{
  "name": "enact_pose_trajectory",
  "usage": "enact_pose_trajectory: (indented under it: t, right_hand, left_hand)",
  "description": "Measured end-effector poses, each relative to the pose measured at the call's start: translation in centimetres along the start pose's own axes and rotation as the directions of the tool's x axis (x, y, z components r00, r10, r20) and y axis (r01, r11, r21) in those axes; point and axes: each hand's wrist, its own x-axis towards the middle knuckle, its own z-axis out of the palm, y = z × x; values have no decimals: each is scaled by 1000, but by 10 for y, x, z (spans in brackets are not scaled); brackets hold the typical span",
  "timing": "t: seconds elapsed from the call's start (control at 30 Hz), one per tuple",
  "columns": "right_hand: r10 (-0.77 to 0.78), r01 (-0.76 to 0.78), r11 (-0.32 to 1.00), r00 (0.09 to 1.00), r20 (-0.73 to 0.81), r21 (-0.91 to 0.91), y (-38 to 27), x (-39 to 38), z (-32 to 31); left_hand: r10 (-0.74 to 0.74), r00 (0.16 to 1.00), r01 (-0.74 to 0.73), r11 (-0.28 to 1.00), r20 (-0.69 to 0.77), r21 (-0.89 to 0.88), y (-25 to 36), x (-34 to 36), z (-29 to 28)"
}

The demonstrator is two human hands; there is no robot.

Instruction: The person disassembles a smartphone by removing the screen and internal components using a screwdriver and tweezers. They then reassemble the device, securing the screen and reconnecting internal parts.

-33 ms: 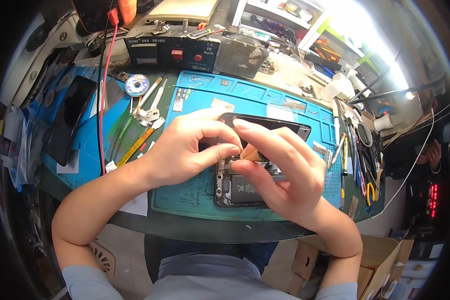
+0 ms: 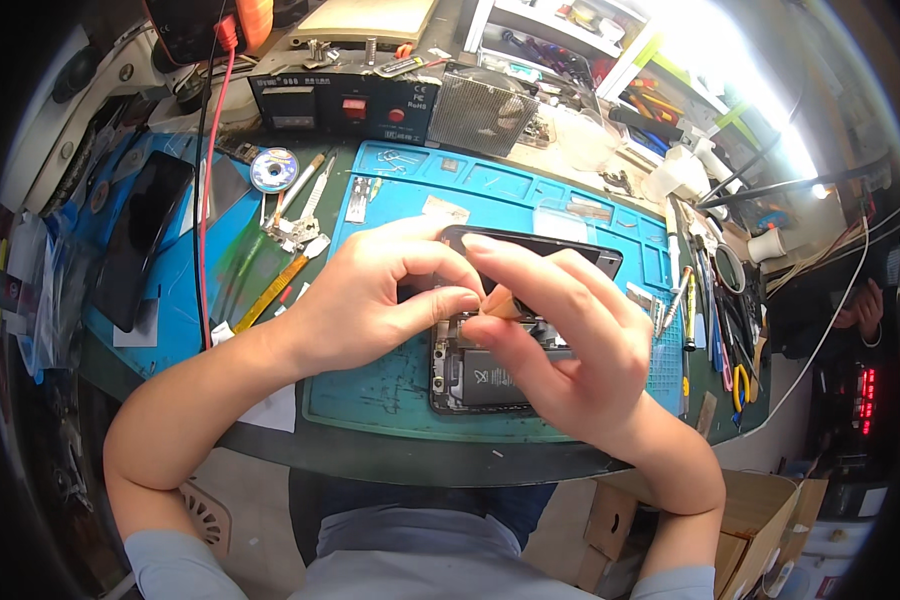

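An opened phone lies on the work mat, its black battery and inner parts exposed. Its dark screen part stands behind, partly covered by my hands. My left hand is closed in a pinch of thumb and forefinger above the phone's upper inner edge. From the other side my right hand meets it, forefinger raised and thumb drawn against another fingertip. Whatever either hand pinches is too small or too hidden to name.
Around me are the blue-green repair mat, another dark phone, a solder spool and a bench power unit. Pliers and screwdrivers lie at the right. Another person's hand shows at far right.
My right thumb and its opposing fingertip have come slightly closer together, and the forefinger has shifted a little. My left hand and the phone look the same.
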Motion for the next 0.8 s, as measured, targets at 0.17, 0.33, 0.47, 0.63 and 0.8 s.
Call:
enact_pose_trajectory:
  t: [0.17, 0.33, 0.47, 0.63, 0.8]
  right_hand:
    - [70, -71, 997, 995, 72, 8, -1, -1, -4]
    - [63, -73, 994, 991, 120, 82, -6, 0, -8]
    - [81, -96, 990, 988, 131, 106, -10, 3, -9]
    - [88, -107, 984, 987, 137, 139, -9, 4, -10]
    - [90, -114, 975, 987, 130, 189, -7, 2, -9]
  left_hand:
    - [33, 999, -33, 999, 6, 37, 0, 0, -1]
    - [38, 999, -39, 998, 8, 54, -4, 0, -2]
    - [22, 1000, -23, 999, 21, 41, 0, 0, -2]
    - [8, 999, -10, 998, 35, 59, 0, 0, -3]
    - [64, 997, -62, 996, -30, 62, -10, -2, 1]
